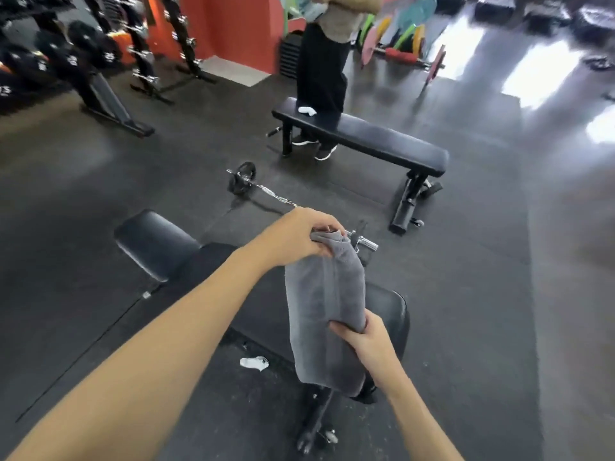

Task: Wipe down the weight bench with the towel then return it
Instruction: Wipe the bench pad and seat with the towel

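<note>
A grey towel (324, 307) hangs folded lengthwise in the air over the black padded weight bench (159, 242) below me. My left hand (299, 236) pinches the towel's top edge. My right hand (364, 337) grips the towel at its middle from the right side, fingers wrapped into the fold. The bench runs from the upper left to the lower right, and its near pad (391, 316) is partly hidden behind the towel. The towel's lower end hangs loose near the bench's black legs (314, 424).
A curl barbell (263, 188) lies on the rubber floor just beyond the bench. A second flat bench (376, 138) stands farther off, with a person (321, 71) standing behind it. Dumbbell racks (66, 61) fill the far left. A small white scrap (254, 362) lies on the floor.
</note>
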`<state>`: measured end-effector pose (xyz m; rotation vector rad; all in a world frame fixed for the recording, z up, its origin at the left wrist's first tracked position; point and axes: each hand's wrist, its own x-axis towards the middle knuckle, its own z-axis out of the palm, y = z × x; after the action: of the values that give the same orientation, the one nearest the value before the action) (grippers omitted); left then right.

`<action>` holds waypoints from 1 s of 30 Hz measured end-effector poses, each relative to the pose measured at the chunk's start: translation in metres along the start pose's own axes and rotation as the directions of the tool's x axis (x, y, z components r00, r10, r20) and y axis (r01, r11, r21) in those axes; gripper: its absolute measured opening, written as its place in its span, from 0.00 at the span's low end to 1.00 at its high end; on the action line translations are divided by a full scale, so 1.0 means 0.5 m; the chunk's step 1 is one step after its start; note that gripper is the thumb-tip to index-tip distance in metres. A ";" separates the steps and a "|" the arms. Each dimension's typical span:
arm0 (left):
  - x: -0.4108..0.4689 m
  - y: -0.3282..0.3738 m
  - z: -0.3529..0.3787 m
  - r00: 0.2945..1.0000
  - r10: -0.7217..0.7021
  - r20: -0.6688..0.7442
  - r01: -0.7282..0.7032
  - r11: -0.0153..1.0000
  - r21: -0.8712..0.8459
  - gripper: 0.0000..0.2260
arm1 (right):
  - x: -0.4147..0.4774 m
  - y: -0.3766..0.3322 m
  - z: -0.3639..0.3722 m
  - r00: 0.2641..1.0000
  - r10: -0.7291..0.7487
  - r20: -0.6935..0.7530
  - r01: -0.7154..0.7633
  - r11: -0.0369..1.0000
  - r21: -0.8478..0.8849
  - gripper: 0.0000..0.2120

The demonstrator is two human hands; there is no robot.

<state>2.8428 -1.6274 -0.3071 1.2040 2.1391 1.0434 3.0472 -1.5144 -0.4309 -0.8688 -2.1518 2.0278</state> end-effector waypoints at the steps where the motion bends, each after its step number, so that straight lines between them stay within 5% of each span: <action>1: 0.024 -0.008 0.022 1.000 0.011 0.019 -0.012 1.000 0.027 0.13 | -0.001 0.013 -0.005 0.997 0.004 -0.078 -0.003 1.000 0.004 0.06; 5: 0.136 -0.041 0.137 0.997 0.065 0.050 -0.071 0.989 0.131 0.11 | 0.016 0.059 -0.026 0.944 0.029 -0.329 -0.049 0.997 -0.053 0.10; 9: 0.239 -0.095 0.254 0.985 0.073 0.157 -0.104 0.974 0.201 0.10 | 0.042 0.100 -0.022 0.857 0.034 -0.515 -0.210 0.934 -0.289 0.15; 13: 0.316 -0.168 0.334 0.958 0.094 0.271 -0.142 0.976 0.164 0.10 | 0.107 0.116 0.010 0.790 -0.170 -0.589 -0.399 0.587 -0.705 0.37; 16: 0.355 -0.214 0.365 0.940 0.109 0.323 -0.155 0.981 0.119 0.11 | 0.172 0.123 0.047 0.830 -0.285 -0.479 -0.366 0.369 -0.854 0.26; 20: 0.394 -0.251 0.369 0.865 0.147 0.480 -0.212 0.974 0.085 0.10 | 0.234 0.148 0.054 0.899 -0.147 -0.412 -0.363 0.273 -0.891 0.27; 25: 0.381 -0.308 0.346 0.923 0.219 0.317 -0.247 0.968 0.051 0.22 | 0.230 0.179 0.047 0.870 -0.144 -0.471 -0.446 0.174 -0.878 0.25; 30: 0.304 -0.408 0.303 0.947 0.280 0.159 -0.298 0.950 0.099 0.15 | 0.213 0.183 0.059 0.853 -0.133 -0.505 -0.494 0.105 -0.863 0.26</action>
<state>2.7691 -1.5044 -0.5658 1.6395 1.9784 0.9203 2.9782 -1.4971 -0.5553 -1.5407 -2.9173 -0.1944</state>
